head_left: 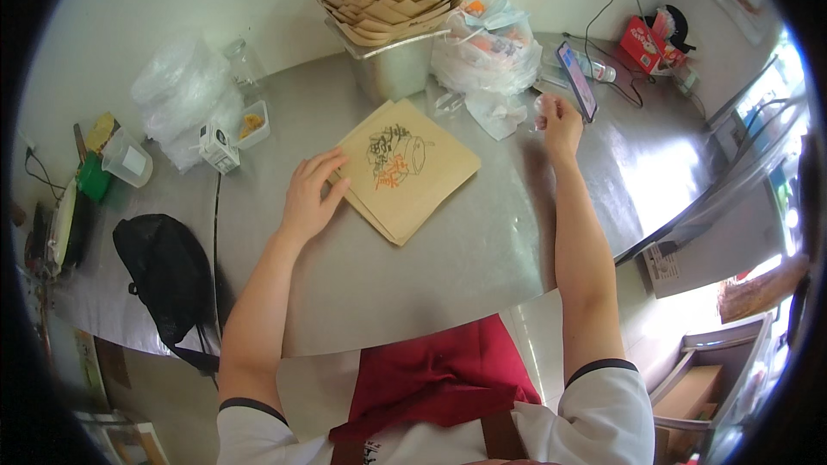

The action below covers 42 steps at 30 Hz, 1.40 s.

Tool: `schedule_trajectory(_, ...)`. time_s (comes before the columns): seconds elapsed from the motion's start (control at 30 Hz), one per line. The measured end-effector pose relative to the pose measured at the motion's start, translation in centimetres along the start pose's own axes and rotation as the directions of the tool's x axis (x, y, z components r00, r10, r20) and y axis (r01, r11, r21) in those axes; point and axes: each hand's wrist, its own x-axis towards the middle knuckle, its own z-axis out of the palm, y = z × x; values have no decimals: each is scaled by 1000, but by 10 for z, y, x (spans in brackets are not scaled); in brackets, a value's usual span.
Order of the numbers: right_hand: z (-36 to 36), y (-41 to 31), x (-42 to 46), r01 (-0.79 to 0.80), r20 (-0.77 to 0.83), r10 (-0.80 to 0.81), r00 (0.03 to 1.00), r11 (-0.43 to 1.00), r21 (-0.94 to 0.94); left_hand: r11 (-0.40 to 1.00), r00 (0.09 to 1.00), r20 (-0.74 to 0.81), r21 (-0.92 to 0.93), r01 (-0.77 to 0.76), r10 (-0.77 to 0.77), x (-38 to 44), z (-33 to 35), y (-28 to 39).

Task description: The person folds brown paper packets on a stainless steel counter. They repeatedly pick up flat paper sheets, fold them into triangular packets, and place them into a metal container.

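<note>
A small stack of brown kraft paper sheets or bags lies askew on the steel table, its top one printed with a black and orange drawing and writing. My left hand rests at the stack's left corner, fingers spread and fingertips touching the paper edge. Farther right, my right hand is raised with curled fingers, just left of a propped smartphone with a lit screen. What looks like a crumpled bit of clear plastic shows at its fingertips.
Behind the stack, a metal container holds a tall pile of folded kraft paper. Beside it sits a filled white plastic bag. At left are a small carton, a plastic tub, a measuring jug and a black bag.
</note>
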Motion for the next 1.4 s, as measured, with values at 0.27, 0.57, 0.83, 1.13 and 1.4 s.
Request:
schedule_trajectory(0.27, -2, 3, 3, 8, -160, -75, 984, 922, -388, 999, 1000, 7, -18, 29, -29, -4, 3, -7)
schedule_trajectory(0.57, 9, -70, -47, 237, 420, -150, 895, 958, -163, 999, 999, 32, -3, 42, -42, -4, 1, -3)
schedule_trajectory(0.83, 20, -62, -56, -46, 889, -51, 455, 996, 81, 999, 998, 35, 2, 45, -45, 0, -1, -1)
schedule_trajectory(1.13, 30, -71, -67, -186, 801, 6, 599, 974, 131, 999, 999, 22, 10, 33, -33, -2, -2, -6)
schedule_trajectory(1.4, 45, -73, -91, 1, 616, -97, 782, 988, 155, 998, 999, -40, 55, 25, -23, -4, 4, -2)
